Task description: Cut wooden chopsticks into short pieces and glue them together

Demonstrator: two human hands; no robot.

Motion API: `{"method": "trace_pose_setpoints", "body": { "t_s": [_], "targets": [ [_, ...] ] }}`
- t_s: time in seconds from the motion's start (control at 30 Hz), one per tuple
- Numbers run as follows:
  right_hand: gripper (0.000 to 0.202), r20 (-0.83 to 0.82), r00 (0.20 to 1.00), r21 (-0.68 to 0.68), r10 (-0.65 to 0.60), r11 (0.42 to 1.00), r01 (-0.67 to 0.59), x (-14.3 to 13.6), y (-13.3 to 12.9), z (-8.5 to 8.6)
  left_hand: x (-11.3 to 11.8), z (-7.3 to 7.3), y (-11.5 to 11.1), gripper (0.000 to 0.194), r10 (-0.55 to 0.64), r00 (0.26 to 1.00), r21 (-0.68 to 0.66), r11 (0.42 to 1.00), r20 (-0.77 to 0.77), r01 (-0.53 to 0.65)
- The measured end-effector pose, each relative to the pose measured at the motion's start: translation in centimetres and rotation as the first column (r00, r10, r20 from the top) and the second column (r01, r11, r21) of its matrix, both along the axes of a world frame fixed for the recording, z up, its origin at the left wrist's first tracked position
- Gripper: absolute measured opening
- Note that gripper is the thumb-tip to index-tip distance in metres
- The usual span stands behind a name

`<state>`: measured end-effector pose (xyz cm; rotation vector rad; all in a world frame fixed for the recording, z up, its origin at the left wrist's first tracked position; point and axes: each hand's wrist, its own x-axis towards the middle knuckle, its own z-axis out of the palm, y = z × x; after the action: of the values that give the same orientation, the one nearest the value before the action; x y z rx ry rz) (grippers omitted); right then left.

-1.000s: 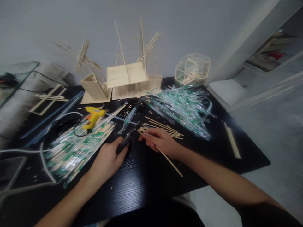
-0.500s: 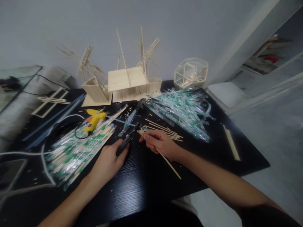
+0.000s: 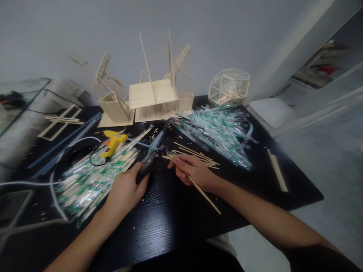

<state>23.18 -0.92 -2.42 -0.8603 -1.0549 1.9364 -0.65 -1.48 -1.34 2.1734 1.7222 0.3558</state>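
My left hand [image 3: 127, 185] is closed around the handles of black pliers [image 3: 150, 160], whose exact type is blurred. Their head points up and right, toward the other hand. A thin wooden stick [image 3: 204, 194] is pinched in the fingers of my right hand [image 3: 193, 172]; its long end slants down to the right over the black table [image 3: 159, 230]. Just beyond that hand lie several loose wooden sticks [image 3: 195, 153], partly hidden by the fingers. A gap separates the pliers' head from the right fingertips.
A yellow glue gun [image 3: 113, 143] rests on wrapped stick bundles [image 3: 96, 185] at left. Empty plastic wrappers [image 3: 218, 132] heap at right. Behind stand a wooden stick model [image 3: 151, 94] and a faceted frame [image 3: 229, 87]. Short sticks [image 3: 277, 172] lie near the right edge.
My left hand and the pliers have moved left and slightly down, away from the right hand. The stick in my right hand has shifted slightly, its lower end a little further right.
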Motion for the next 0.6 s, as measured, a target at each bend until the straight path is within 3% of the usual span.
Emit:
{"method": "trace_pose_setpoints", "body": {
  "t_s": [0.13, 0.3, 0.6],
  "targets": [
    [0.038, -0.006, 1.000, -0.008, 0.020, 1.000, -0.020, -0.02, -0.06, 0.16, -0.05, -0.25, -0.05, 0.031, 0.027, 0.984, 0.102, 0.995, -0.175, -0.009],
    [0.038, -0.006, 0.999, -0.013, 0.049, 0.999, -0.049, -0.09, -0.12, 0.38, 0.22, -0.30, -0.23, 0.034, -0.017, 0.986, 0.181, 0.982, -0.169, 0.048],
    [0.040, 0.016, 0.997, -0.013, 0.077, 0.997, -0.077, -0.06, -0.21, 0.80, 0.25, -0.39, -0.39, 0.033, -0.036, 0.981, 0.207, 0.975, -0.189, 0.075]
  ]
}}
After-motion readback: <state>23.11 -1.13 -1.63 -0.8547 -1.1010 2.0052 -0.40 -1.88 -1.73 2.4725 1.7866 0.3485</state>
